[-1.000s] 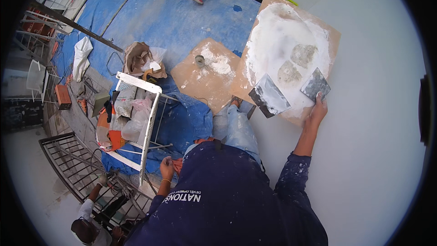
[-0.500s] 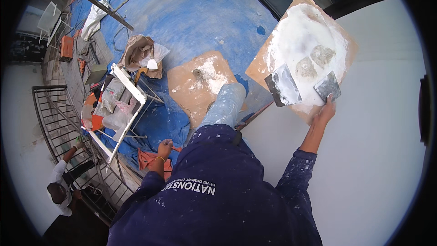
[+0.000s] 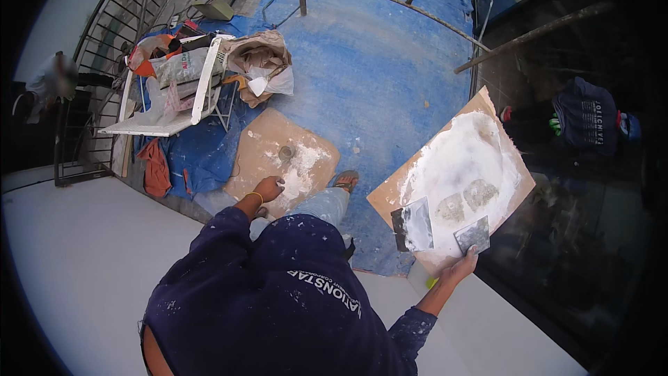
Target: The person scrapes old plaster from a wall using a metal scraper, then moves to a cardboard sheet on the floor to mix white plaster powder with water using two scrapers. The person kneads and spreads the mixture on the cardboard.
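Observation:
At the near corner of a tan square board [image 3: 390, 193], my right hand [image 3: 460, 264] is closed, with the thumb on a grey metal blade [image 3: 473, 235] at the board's edge. A heap of white powder [image 3: 463, 157] spreads over the board, with two damp grey patches in it. Another flat blade [image 3: 412, 226], dark-edged and smeared white, lies along the board's left side. My left hand [image 3: 269, 188] is curled beside my leg, over a second board on the floor. What its fingers hold, if anything, I cannot make out.
The second tan board [image 3: 243, 157], streaked white, lies on a blue tarp [image 3: 348, 76]. A white-framed stand [image 3: 156, 125] with bags, an open paper sack [image 3: 261, 49] and a railing [image 3: 118, 21] are left. Metal bars cross ahead. One person [image 3: 588, 115] is at right, another far left.
My view has swung round, and the boards and stand sit elsewhere in it. The board in my right hand appears lower. My left hand now appears over the floor board; a sandalled foot shows.

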### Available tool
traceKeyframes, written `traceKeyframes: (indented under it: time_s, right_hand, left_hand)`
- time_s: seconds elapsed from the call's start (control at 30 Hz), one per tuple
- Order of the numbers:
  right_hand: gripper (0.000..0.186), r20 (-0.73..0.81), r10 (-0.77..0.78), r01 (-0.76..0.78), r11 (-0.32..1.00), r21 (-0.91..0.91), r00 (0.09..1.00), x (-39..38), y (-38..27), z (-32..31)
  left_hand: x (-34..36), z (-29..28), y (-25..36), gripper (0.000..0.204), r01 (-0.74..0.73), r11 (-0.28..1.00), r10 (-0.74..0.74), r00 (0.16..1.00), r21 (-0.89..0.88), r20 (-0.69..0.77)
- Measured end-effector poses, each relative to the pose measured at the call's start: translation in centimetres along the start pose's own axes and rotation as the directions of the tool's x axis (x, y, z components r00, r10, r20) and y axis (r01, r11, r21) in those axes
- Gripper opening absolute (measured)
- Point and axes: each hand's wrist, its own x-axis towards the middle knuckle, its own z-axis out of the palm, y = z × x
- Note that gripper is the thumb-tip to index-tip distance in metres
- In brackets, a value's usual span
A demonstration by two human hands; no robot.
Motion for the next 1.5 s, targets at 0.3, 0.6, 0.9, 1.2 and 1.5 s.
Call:
traceKeyframes:
  time_s: [0.3, 0.6, 0.9, 1.2, 1.5]
  right_hand:
    - [0.028, 0.284, 0.073, -0.071, 0.997, -0.018, 0.956, 20.6, -10.1, 12.5]
    - [0.022, 0.593, 0.115, -0.009, 0.984, -0.179, 0.797, 39.5, -8.4, 27.9]
    - [0.023, 0.765, 0.07, 0.196, 0.948, -0.251, 0.641, 40.9, -0.3, 38.9]
    - [0.035, 0.774, 0.204, 0.119, 0.933, -0.338, 0.599, 22.9, 23.9, 42.3]
    - [0.038, 0.916, 0.32, 0.206, 0.905, -0.371, 0.242, 16.5, 71.9, 57.0]
  left_hand:
    - [-3.6, 5.1, 27.2, 0.04, -0.338, 0.938, 0.251, 0.805, 0.068, 0.537]
    - [-8.1, 18.9, 42.2, 0.023, -0.054, 0.992, 0.018, 0.958, -0.117, -0.287]
    - [-13.7, 29.3, 45.2, 0.034, 0.396, 0.709, -0.485, 0.874, -0.583, 0.003]
    - [-7.5, 34.7, 13.7, 0.039, 0.244, 0.603, -0.177, 0.969, -0.759, 0.17]
    - [35.2, 37.9, -40.6, 0.037, 0.18, 0.806, -0.57, 0.491, -0.563, -0.659]
